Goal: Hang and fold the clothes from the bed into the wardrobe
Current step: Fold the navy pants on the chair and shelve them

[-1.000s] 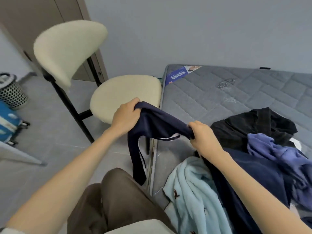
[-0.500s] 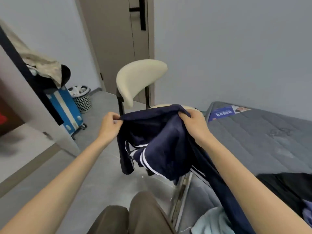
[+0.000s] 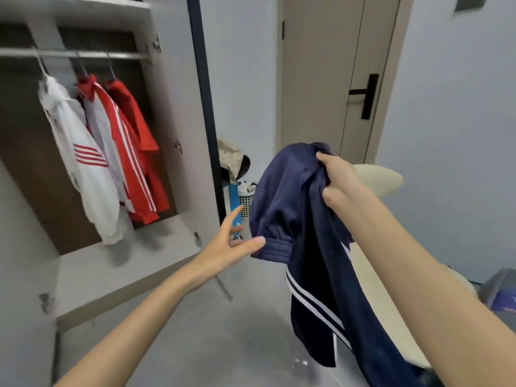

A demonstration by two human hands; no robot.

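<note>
A navy jacket with white stripes hangs in front of me, bunched at the top where my right hand grips it. Its ribbed cuff dangles at mid height. My left hand is spread open just left of that cuff, thumb tip near the fabric, holding nothing. The open wardrobe stands at the left with a metal rail. On the rail hang a white jacket with red stripes, a red and white jacket and a red garment.
A cream chair stands behind my right arm. A closed beige door with a black handle is ahead. A mesh bin and a blue suitcase sit by the wardrobe's side. The wardrobe's low shelf juts toward me. The mattress corner shows far right.
My view has swung left from the bed to the wardrobe. My left hand has let go of the navy jacket and opened; my right hand has lifted the jacket higher.
</note>
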